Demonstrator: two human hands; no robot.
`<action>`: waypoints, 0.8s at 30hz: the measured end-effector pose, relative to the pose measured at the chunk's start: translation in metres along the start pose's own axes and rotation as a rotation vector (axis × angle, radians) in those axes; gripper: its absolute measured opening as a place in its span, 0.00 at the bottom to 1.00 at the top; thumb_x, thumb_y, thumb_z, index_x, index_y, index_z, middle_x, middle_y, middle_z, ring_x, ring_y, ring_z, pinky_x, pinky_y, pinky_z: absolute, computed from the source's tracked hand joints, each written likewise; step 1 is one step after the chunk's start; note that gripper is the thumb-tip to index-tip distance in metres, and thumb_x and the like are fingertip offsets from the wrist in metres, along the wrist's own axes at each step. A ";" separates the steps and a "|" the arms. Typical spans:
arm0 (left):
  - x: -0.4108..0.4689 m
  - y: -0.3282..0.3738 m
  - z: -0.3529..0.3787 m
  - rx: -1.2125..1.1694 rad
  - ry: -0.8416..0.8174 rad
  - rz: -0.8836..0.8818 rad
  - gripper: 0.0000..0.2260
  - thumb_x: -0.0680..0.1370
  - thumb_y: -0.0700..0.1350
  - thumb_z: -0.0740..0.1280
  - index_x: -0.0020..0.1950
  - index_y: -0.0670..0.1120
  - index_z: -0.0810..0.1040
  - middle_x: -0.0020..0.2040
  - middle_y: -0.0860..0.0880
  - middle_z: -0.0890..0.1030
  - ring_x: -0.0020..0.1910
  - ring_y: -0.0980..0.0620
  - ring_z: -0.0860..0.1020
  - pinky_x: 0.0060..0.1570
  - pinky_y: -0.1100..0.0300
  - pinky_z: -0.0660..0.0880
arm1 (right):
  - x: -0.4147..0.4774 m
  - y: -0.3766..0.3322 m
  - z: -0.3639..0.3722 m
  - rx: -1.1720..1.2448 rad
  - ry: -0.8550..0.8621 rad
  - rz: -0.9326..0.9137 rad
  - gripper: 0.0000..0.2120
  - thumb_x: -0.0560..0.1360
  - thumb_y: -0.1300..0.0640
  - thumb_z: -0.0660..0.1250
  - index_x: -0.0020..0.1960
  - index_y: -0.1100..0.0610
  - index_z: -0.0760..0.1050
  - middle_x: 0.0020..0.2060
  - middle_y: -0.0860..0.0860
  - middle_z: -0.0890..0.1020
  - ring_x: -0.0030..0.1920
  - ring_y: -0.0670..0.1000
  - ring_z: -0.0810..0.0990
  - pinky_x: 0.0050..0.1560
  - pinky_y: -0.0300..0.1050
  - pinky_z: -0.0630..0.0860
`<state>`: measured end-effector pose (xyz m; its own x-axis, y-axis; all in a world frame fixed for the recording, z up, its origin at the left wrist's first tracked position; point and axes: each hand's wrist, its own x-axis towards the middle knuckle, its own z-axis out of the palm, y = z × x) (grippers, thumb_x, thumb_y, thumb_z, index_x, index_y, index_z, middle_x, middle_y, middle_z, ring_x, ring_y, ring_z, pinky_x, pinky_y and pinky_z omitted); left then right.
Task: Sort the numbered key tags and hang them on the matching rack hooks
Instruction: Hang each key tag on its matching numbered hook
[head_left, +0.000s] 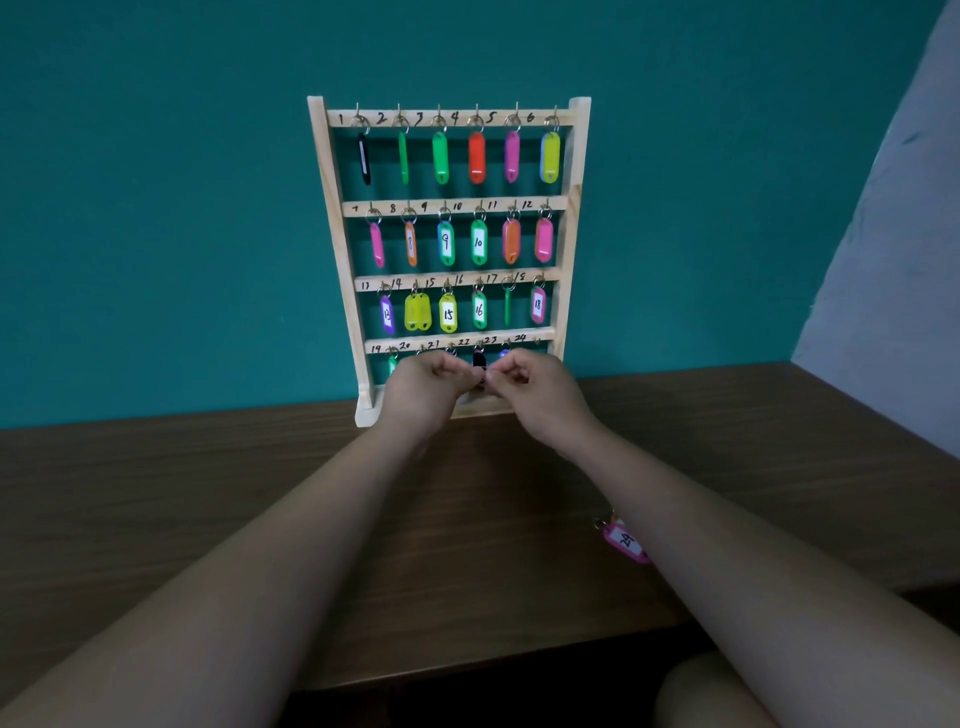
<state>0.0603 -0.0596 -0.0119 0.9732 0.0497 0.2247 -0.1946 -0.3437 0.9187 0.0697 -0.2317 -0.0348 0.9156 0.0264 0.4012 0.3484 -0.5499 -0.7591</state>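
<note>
My left hand (426, 387) and right hand (532, 392) both pinch black plastic key tag (479, 359) at bottom rail of pale wooden hook rack (318, 208). Should check number, seat it fully on hook, release gently.

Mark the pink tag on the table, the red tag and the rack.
pink tag (626, 541): head view, white label.
red tag (477, 156): head view, middle of body.
rack (334, 208): head view, left post.

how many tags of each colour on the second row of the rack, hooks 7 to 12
pink tags: 2
orange tags: 2
green tags: 2
total: 6
</note>
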 end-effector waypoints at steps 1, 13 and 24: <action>0.002 -0.001 0.000 0.046 0.010 0.010 0.05 0.78 0.48 0.77 0.45 0.48 0.85 0.38 0.55 0.83 0.31 0.65 0.77 0.35 0.67 0.72 | 0.002 -0.001 -0.001 -0.007 0.034 0.005 0.05 0.82 0.51 0.71 0.49 0.50 0.84 0.43 0.44 0.85 0.46 0.42 0.83 0.47 0.43 0.79; 0.001 -0.014 0.005 0.354 -0.165 0.077 0.02 0.75 0.44 0.75 0.43 0.51 0.86 0.42 0.55 0.87 0.47 0.53 0.84 0.54 0.55 0.81 | 0.038 -0.002 0.003 0.050 0.346 0.232 0.11 0.78 0.56 0.71 0.38 0.53 0.83 0.35 0.48 0.86 0.40 0.51 0.87 0.44 0.52 0.85; -0.005 -0.015 0.010 0.406 -0.190 0.089 0.02 0.76 0.45 0.74 0.45 0.50 0.86 0.45 0.55 0.87 0.50 0.55 0.83 0.54 0.58 0.79 | 0.036 -0.006 0.007 -0.011 0.347 0.300 0.11 0.76 0.55 0.69 0.36 0.54 0.81 0.32 0.50 0.83 0.36 0.53 0.82 0.35 0.40 0.69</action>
<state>0.0594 -0.0643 -0.0304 0.9675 -0.1566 0.1988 -0.2515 -0.6808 0.6879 0.1022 -0.2216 -0.0187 0.8537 -0.4156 0.3137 0.0742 -0.4991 -0.8633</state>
